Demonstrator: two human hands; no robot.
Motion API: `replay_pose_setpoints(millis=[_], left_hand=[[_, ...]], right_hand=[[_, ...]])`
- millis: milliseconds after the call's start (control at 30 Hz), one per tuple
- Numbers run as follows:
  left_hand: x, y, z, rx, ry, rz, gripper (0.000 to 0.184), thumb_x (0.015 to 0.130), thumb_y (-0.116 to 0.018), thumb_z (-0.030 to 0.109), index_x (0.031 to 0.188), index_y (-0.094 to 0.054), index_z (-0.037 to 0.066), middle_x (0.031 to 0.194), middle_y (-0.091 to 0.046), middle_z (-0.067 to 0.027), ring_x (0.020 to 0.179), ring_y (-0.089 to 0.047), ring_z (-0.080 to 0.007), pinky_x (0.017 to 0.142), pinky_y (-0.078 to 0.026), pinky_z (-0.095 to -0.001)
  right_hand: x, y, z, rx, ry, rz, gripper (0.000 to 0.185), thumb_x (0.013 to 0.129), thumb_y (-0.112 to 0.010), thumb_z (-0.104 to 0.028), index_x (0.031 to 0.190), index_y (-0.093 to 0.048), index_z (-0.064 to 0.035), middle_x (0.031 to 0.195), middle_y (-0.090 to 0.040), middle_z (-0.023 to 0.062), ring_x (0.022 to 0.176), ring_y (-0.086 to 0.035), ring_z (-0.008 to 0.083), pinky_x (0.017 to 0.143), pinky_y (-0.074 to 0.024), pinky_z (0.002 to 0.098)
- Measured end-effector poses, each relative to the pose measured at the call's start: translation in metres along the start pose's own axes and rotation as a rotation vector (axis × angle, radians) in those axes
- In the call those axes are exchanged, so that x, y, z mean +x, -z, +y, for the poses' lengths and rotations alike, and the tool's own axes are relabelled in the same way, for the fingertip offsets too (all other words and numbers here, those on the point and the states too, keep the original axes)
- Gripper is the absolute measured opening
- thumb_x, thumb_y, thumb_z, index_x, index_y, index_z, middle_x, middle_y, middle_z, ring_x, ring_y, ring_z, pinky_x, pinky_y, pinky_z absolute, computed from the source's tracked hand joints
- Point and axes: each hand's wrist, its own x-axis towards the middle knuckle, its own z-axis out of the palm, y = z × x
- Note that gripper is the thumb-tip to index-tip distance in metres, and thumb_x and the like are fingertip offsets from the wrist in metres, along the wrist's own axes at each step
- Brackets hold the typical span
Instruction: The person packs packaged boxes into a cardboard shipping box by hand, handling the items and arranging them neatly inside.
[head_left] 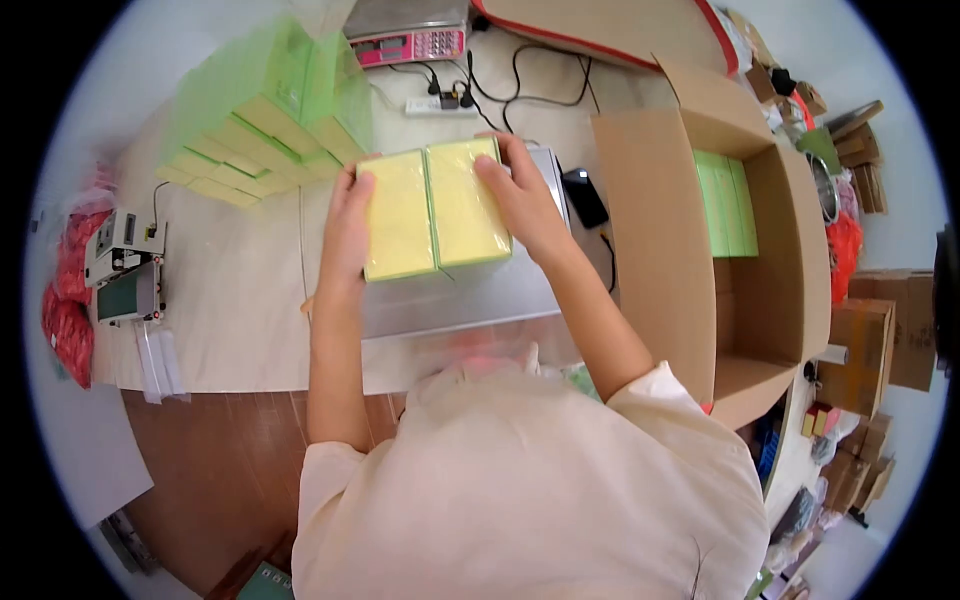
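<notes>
Between my two hands is a pair of yellow and green boxes (432,210), side by side under shiny clear film. My left hand (348,220) grips their left side, thumb on the top edge. On the right side, my right hand (520,195) wraps the far corner, its thumb on the yellow face. Beneath them lies a flat silver metal plate (460,310). A large stack of similar green and yellow boxes (265,110) stands to the left. Right of me, an open cardboard carton (655,250) has several green boxes (726,205) inside at its far end.
At the back are a pink and grey scale (410,45), a white power strip (440,106) and black cables (520,75). A black phone (585,197) lies beside the plate. A small machine (128,265) stands at far left, near red bags (70,330). Cartons (860,350) crowd the right.
</notes>
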Motion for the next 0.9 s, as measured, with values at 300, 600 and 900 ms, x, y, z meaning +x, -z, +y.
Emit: replay_pose_setpoints(millis=[300,600,900], left_hand=[[-0.005,-0.006,0.009,0.059,0.031,0.000,0.032,0.096,-0.044,0.026,0.122,-0.048,0.007,0.110,-0.055,-0.0034,0.100,-0.052,-0.0107,0.086,-0.042,-0.0249],[-0.001,-0.001,0.004,0.019,0.029,-0.020,0.031,0.097,-0.044,0.027,0.121,-0.048,0.007,0.109,-0.055,-0.0036,0.099,-0.052,-0.0107,0.085,-0.043,-0.0249],[-0.004,-0.006,0.005,-0.112,0.072,-0.043,0.035,0.097,-0.043,0.029,0.124,-0.046,0.007,0.112,-0.055,-0.0049,0.102,-0.054,-0.0122,0.086,-0.044,-0.0261]], right_hand=[[0.002,-0.002,-0.008,0.111,-0.108,-0.041,0.032,0.093,-0.050,-0.024,0.118,-0.043,-0.0046,0.098,-0.049,0.0043,0.086,-0.050,0.0109,0.076,-0.0432,0.0257],[0.002,-0.001,-0.008,0.163,-0.132,-0.054,0.034,0.094,-0.049,-0.026,0.119,-0.044,-0.0037,0.099,-0.049,0.0036,0.088,-0.048,0.0107,0.078,-0.0421,0.0251],[0.004,-0.003,0.008,0.272,-0.234,-0.030,0.048,0.096,-0.038,-0.043,0.119,-0.046,-0.0009,0.109,-0.052,0.0054,0.097,-0.049,0.0144,0.089,-0.0380,0.0288]])
